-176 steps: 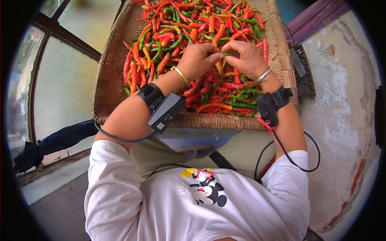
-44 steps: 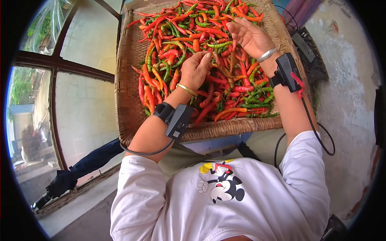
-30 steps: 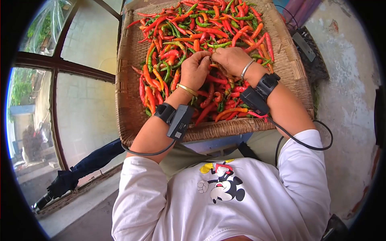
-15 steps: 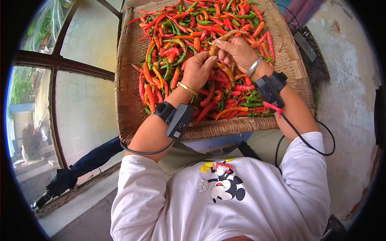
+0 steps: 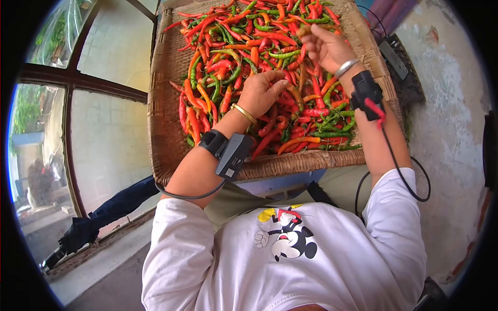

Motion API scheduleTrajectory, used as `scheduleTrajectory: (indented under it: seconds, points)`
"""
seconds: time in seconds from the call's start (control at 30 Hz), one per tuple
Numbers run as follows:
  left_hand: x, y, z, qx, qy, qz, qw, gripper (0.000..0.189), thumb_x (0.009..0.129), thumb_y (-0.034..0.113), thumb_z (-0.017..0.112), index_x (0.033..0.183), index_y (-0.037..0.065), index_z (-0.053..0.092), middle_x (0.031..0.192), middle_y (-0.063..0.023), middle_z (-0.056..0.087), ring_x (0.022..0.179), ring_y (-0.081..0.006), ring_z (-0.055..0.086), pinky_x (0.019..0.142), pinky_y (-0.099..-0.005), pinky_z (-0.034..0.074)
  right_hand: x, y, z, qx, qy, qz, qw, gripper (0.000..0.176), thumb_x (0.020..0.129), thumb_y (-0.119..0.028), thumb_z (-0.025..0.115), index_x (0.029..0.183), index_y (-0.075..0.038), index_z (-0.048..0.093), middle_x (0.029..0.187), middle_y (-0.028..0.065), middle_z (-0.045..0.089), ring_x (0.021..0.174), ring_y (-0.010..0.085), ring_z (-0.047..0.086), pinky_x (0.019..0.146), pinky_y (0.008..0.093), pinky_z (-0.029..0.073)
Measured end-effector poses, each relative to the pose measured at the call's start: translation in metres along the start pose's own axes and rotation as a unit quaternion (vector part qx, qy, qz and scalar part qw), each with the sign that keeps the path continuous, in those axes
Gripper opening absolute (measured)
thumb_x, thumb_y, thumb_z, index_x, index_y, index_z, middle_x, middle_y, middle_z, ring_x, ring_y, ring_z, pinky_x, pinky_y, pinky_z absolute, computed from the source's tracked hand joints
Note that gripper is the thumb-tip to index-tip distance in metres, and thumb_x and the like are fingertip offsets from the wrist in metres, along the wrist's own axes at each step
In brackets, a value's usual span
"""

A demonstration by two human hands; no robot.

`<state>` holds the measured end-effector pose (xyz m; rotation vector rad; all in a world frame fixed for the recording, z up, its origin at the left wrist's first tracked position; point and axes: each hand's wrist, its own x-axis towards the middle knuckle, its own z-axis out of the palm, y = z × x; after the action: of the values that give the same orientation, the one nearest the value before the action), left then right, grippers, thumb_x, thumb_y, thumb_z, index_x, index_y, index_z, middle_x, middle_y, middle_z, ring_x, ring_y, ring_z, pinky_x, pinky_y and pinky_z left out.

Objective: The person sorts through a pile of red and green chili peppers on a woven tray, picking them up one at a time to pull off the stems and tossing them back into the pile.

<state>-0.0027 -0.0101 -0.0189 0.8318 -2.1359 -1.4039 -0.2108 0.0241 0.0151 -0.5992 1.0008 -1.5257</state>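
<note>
A heap of red, orange and green chili peppers [image 5: 270,39] fills a shallow woven basket [image 5: 270,168]. Low over the middle of the heap is my left hand [image 5: 262,93], palm down, its thumb and forefinger slightly apart with nothing seen between them; its other fingers are partly hidden. My right hand [image 5: 329,50] is raised over the upper right of the heap. Its fingertips hold a brownish pepper [image 5: 304,31], partly covered by the fingers.
Framed windows [image 5: 111,52] stand left of the basket, with a dark folded umbrella [image 5: 116,207] below them. A dark device [image 5: 395,59] lies beyond the basket's right edge, before a worn wall. Black cables hang from the wrist units on both arms.
My hands have come apart. The right moved up with the brownish pepper that both were touching; the left stayed nearly in place and its fingers loosened. More peppers show between them.
</note>
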Motion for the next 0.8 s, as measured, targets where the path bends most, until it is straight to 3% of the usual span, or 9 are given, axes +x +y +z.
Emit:
scheduleTrajectory:
  seconds: [0.07, 0.1, 0.2, 0.27, 0.33, 0.4, 0.47, 0.6, 0.8]
  points:
    - [-0.001, -0.001, 0.000, 0.028, -0.019, -0.009, 0.999, 0.025, 0.078, 0.020, 0.059, 0.094, 0.001, 0.059, 0.075, -0.0132, 0.062, 0.060, -0.0185, 0.060, 0.056, -0.0281, 0.047, 0.000, -0.011, 0.004, 0.078, 0.029, -0.052, 0.995, 0.023, 0.086, -0.025, 0.049, 0.095, -0.005, 0.056, 0.083, 0.0037, 0.060, 0.072, 0.0067, 0.058, 0.057, 0.0194, 0.046]
    - [-0.003, 0.001, 0.001, 0.063, -0.016, 0.019, 0.998, 0.024, 0.077, 0.019, 0.059, 0.094, 0.002, 0.060, 0.075, -0.0135, 0.061, 0.062, -0.0209, 0.060, 0.057, -0.0293, 0.047, 0.001, -0.010, 0.001, 0.078, 0.028, -0.053, 0.995, 0.023, 0.086, -0.025, 0.049, 0.095, -0.005, 0.056, 0.083, 0.0037, 0.060, 0.072, 0.0067, 0.058, 0.057, 0.0194, 0.046]
    - [-0.004, 0.009, -0.002, 0.139, -0.028, 0.062, 0.988, 0.022, 0.077, 0.016, 0.058, 0.094, 0.002, 0.060, 0.074, -0.0133, 0.061, 0.063, -0.0220, 0.060, 0.058, -0.0305, 0.047, -0.004, 0.003, -0.002, -0.168, 0.021, 0.047, 0.984, 0.029, 0.083, -0.027, 0.054, 0.101, -0.003, 0.052, 0.079, 0.0059, 0.062, 0.066, 0.0119, 0.059, 0.052, 0.0218, 0.046]
    - [-0.004, 0.009, -0.003, 0.179, -0.042, 0.075, 0.980, 0.022, 0.077, 0.014, 0.058, 0.094, 0.001, 0.060, 0.074, -0.0129, 0.060, 0.063, -0.0207, 0.059, 0.058, -0.0304, 0.046, -0.012, 0.007, 0.011, -0.439, -0.056, 0.089, 0.892, 0.027, 0.080, -0.025, 0.056, 0.095, -0.003, 0.057, 0.078, 0.0068, 0.062, 0.066, 0.0132, 0.059, 0.054, 0.0246, 0.046]
    - [-0.004, 0.007, -0.005, 0.251, -0.051, 0.117, 0.959, 0.019, 0.075, 0.014, 0.057, 0.090, 0.003, 0.061, 0.073, -0.0153, 0.060, 0.067, -0.0272, 0.059, 0.061, -0.0338, 0.046, -0.016, 0.015, 0.026, -0.584, -0.152, 0.055, 0.796, 0.024, 0.078, -0.016, 0.054, 0.096, 0.001, 0.057, 0.076, 0.0067, 0.061, 0.060, 0.0096, 0.058, 0.052, 0.0232, 0.047]
    - [-0.003, 0.008, -0.008, 0.297, -0.080, 0.090, 0.947, 0.017, 0.075, 0.014, 0.056, 0.087, 0.003, 0.061, 0.072, -0.0155, 0.059, 0.068, -0.0284, 0.059, 0.062, -0.0352, 0.046, -0.023, 0.019, 0.036, -0.658, -0.224, 0.000, 0.719, 0.021, 0.073, -0.016, 0.058, 0.086, 0.001, 0.059, 0.073, 0.0099, 0.062, 0.061, 0.0157, 0.059, 0.057, 0.0285, 0.047]
    - [-0.001, 0.008, -0.011, 0.341, -0.108, 0.064, 0.932, 0.016, 0.075, 0.014, 0.055, 0.085, 0.003, 0.061, 0.070, -0.0157, 0.059, 0.069, -0.0297, 0.058, 0.064, -0.0365, 0.046, -0.023, 0.027, 0.038, -0.693, -0.245, 0.013, 0.678, 0.025, 0.070, -0.024, 0.060, 0.084, -0.003, 0.062, 0.080, 0.0129, 0.062, 0.077, 0.0257, 0.059, 0.069, 0.0343, 0.045]
    - [-0.002, 0.008, -0.015, 0.301, -0.089, 0.082, 0.946, 0.015, 0.074, 0.006, 0.050, 0.084, 0.003, 0.060, 0.070, -0.0156, 0.059, 0.069, -0.0284, 0.059, 0.063, -0.0355, 0.046, -0.026, 0.021, 0.047, -0.701, -0.246, 0.074, 0.666, 0.024, 0.071, -0.023, 0.060, 0.084, -0.002, 0.062, 0.078, 0.0134, 0.062, 0.077, 0.0256, 0.059, 0.069, 0.0338, 0.045]
    - [0.002, 0.014, -0.017, 0.145, 0.061, 0.137, 0.978, 0.025, 0.069, -0.006, 0.046, 0.088, 0.003, 0.059, 0.076, -0.0121, 0.061, 0.070, -0.0221, 0.061, 0.064, -0.0290, 0.048, -0.030, 0.021, 0.045, -0.630, -0.220, 0.024, 0.744, 0.029, 0.072, -0.023, 0.061, 0.090, -0.001, 0.059, 0.073, 0.0130, 0.061, 0.072, 0.0249, 0.059, 0.066, 0.0331, 0.046]
